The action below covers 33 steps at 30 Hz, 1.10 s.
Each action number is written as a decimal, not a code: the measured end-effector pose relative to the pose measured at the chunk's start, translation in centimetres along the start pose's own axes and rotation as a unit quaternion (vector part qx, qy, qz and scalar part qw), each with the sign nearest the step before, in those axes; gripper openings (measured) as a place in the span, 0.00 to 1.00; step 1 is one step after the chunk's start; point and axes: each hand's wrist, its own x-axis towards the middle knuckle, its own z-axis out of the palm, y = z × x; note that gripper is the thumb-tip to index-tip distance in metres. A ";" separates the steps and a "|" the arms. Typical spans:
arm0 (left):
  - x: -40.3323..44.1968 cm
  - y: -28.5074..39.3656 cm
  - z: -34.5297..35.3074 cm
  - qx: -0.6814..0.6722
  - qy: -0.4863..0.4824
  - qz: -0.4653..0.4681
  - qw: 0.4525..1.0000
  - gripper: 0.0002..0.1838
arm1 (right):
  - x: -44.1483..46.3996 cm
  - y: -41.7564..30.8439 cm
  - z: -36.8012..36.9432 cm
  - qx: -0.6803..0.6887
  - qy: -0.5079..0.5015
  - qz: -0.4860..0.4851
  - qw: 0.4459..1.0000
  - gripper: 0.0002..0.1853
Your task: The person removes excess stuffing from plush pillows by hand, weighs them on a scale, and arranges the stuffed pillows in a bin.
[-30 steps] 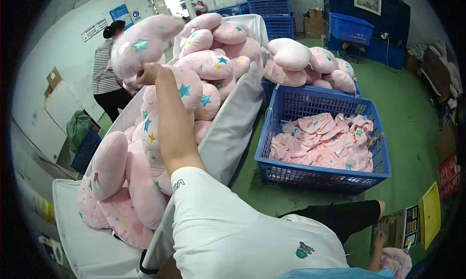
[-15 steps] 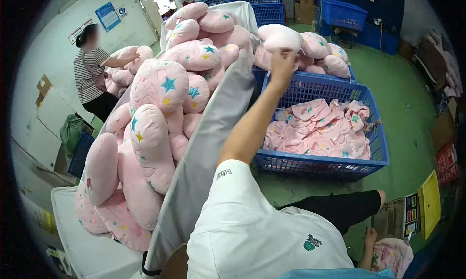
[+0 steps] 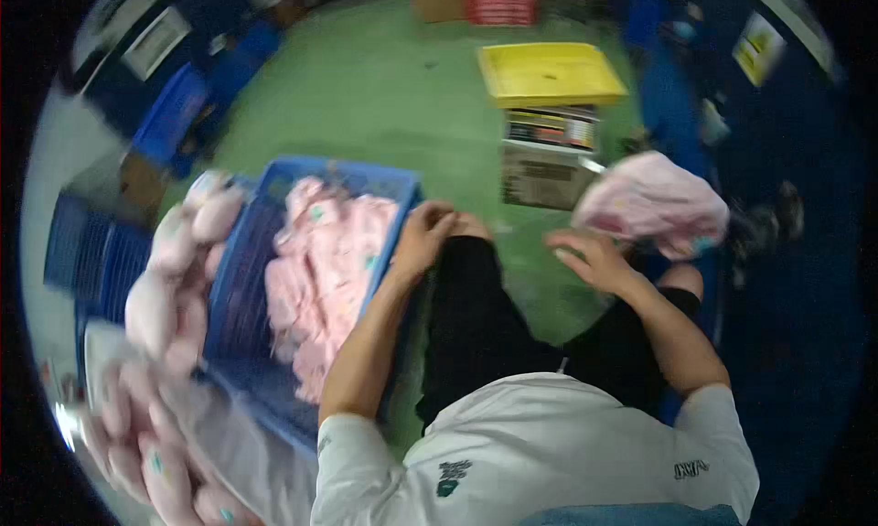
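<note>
My left hand is beside my knee, at the right rim of the blue plastic basket. Its fingers are loosely bent, and I see nothing in them. My right hand is over the floor between my knees, fingers apart and blurred. Just beyond it is a pink plush cover with coloured spots, bunched up above my right knee. The right hand is close to the cover's lower left edge; whether they touch I cannot tell. Pink printed fabric pieces lie heaped in the basket.
Pink stuffed pillows are piled left of the basket, and more lie at the lower left on a grey-white cloth. Ahead, a yellow tray tops a cardboard box. A red crate stands farther off.
The view has swung right and down. My left hand has come back from the white-pink pillow on the pile to my knee. My right hand has moved in front of me, near the cover.
</note>
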 end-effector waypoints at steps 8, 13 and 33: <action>10.2 -1.3 16.5 -0.119 -0.135 0.015 0.984 0.19 | 3.3 8.8 -11.1 -0.243 0.349 0.129 0.896 0.18; 9.9 0.8 24.3 -0.136 -0.317 0.071 0.936 0.32 | -1.2 11.5 -15.2 -0.272 0.196 0.308 0.890 0.22; 11.6 7.3 21.6 -0.150 -0.137 0.019 0.979 0.36 | -1.0 12.0 -16.2 -0.259 0.362 0.205 0.872 0.20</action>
